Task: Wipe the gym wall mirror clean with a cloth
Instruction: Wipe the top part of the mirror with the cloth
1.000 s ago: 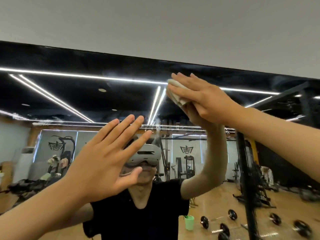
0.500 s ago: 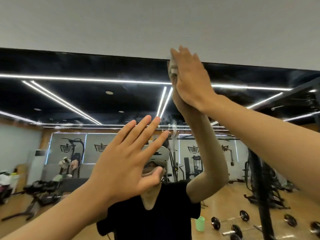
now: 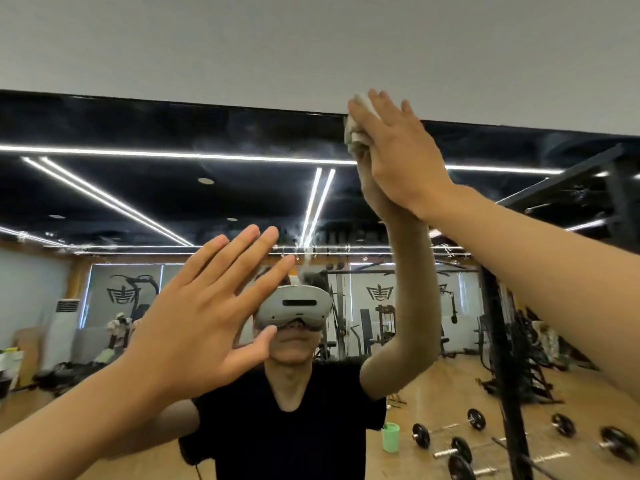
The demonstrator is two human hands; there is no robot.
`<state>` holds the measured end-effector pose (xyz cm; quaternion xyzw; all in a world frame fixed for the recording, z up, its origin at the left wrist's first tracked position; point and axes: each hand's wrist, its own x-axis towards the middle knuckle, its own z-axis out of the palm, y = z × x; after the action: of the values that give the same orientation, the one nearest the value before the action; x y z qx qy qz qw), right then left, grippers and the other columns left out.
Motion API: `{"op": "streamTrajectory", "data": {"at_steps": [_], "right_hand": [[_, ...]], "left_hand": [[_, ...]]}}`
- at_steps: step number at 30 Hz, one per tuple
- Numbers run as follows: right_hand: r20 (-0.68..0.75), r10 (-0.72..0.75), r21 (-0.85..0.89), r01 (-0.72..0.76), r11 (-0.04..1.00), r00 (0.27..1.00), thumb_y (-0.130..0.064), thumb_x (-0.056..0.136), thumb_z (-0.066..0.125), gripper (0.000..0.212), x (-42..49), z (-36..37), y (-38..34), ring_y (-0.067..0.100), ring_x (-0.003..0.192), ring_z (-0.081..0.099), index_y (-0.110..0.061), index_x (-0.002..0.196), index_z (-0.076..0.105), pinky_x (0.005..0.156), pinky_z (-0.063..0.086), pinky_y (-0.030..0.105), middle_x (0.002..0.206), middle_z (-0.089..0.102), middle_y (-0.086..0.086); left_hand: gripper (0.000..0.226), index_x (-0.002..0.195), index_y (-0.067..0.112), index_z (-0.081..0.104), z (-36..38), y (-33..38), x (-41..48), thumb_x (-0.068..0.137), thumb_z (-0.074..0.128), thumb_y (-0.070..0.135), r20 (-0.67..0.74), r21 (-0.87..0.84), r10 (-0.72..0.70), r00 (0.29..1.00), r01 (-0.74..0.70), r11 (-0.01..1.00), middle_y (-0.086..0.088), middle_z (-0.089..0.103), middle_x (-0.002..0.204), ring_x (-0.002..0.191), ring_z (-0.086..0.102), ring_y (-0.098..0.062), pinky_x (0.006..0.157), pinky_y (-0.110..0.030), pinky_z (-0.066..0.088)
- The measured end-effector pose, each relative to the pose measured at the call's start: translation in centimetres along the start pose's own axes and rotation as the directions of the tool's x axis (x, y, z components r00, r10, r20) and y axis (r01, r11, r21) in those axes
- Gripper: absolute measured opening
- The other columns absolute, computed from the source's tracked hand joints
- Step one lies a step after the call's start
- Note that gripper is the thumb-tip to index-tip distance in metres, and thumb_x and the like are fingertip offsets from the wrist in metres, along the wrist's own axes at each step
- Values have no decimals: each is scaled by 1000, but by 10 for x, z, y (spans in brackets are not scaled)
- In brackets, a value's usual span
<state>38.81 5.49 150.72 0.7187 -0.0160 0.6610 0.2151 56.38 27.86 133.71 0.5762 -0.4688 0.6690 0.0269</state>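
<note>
A right hand (image 3: 398,157), grip flattened, presses a crumpled pale cloth (image 3: 354,131) against the top edge of a large gym wall mirror (image 3: 173,133) to wipe it, while the left hand (image 3: 207,317), grip spread and empty, apparently braces lower down.

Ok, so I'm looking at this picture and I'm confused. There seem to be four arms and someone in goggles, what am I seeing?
There is no machine here, just one person facing a mirror on a gym wall. The single picture comes from a camera worn on that person's head. The two big arms in front are the person's own. The figure in the headset is their reflection, so each arm shows twice. The right hand presses a pale cloth against the glass at the mirror's top edge, just under the plain wall. The left hand is open with its fingers spread and holds nothing. Whether it touches the glass cannot be told. The dumbbells and green cup on the floor are reflections too.
</note>
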Motion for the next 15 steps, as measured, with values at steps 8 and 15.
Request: {"op": "streamTrajectory", "data": {"at_steps": [8, 15], "right_hand": [[-53, 285, 21, -284, 959, 957, -9, 106, 44, 47, -28, -17, 48, 37, 145, 41, -13, 153, 44, 123, 28, 57, 158, 41, 18], [-4, -78, 99, 78, 992, 997, -2, 101, 52, 59, 14, 30, -77, 33, 153, 28, -14, 157, 40, 130, 12, 50, 164, 33, 14]], "left_hand": [[79, 165, 20, 34, 1, 3, 2, 96, 45, 57, -23, 50, -1, 1000, 2, 999, -11, 21, 175, 162, 20, -29, 129, -52, 18], [78, 165, 21, 34, 0, 5, 4, 98, 44, 59, -2, 56, -5, 1000, 5, 998, -13, 22, 174, 162, 19, -30, 128, -52, 19]]}}
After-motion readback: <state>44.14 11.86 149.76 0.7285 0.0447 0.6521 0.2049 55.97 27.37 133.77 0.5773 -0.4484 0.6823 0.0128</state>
